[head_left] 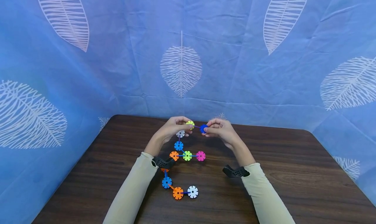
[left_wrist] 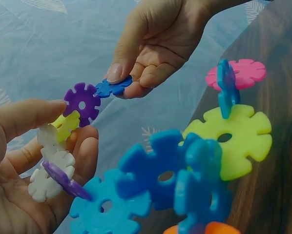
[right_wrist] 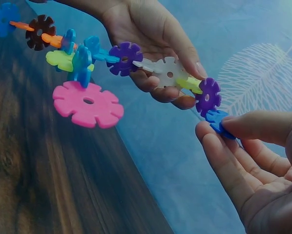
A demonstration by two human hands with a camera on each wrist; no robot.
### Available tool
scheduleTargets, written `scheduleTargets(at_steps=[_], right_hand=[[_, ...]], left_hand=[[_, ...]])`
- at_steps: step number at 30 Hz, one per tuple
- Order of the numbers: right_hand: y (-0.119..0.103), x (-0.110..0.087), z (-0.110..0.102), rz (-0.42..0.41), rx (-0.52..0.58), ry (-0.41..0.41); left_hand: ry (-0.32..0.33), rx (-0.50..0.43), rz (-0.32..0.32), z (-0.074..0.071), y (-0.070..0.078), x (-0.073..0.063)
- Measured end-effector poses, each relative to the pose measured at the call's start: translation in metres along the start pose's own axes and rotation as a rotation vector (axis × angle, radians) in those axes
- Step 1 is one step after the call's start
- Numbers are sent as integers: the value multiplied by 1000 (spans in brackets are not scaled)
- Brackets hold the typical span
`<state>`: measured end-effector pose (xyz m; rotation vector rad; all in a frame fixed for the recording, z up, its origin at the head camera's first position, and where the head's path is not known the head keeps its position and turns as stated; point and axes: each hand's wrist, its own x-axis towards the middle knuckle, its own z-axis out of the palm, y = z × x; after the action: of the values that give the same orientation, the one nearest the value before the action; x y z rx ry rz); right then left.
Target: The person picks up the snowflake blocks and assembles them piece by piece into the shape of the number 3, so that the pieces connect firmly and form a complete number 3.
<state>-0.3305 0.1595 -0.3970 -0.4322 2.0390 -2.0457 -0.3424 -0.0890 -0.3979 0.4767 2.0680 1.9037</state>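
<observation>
A chain of notched plastic discs, slotted edge to edge, hangs from my hands. My left hand (head_left: 169, 128) pinches the chain at a yellow-green disc (head_left: 190, 123), with a white disc (left_wrist: 52, 176) beside its palm. Between thumb and fingers, my right hand (head_left: 224, 131) holds a blue disc (head_left: 203, 128). A purple disc (right_wrist: 208, 97) stands between the two hands, its edges meeting the blue and yellow-green ones. Farther down the chain come a light blue disc (head_left: 178, 145), a lime disc (head_left: 187, 156), an orange disc (head_left: 174, 156) and a pink disc (head_left: 201, 156).
The lower end of the joined discs carries a blue disc (head_left: 166, 182), an orange disc (head_left: 178, 193) and a white disc (head_left: 192, 192). Below is a dark wooden table (head_left: 293, 171). Behind it hangs a blue leaf-print cloth (head_left: 223, 70). The left wrist band hides part of the chain.
</observation>
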Motion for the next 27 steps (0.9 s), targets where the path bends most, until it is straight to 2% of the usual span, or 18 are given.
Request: scheduleTargets(at_steps=[12, 21, 27], right_hand=[[-1, 0, 3, -4, 22, -5], [-2, -1, 8, -42, -37, 47], [-2, -2, 10, -55, -38, 71]], left_hand=[[4, -17, -6, 2, 2, -2], [15, -20, 0, 2, 3, -1], [39, -17, 6, 2, 1, 1]])
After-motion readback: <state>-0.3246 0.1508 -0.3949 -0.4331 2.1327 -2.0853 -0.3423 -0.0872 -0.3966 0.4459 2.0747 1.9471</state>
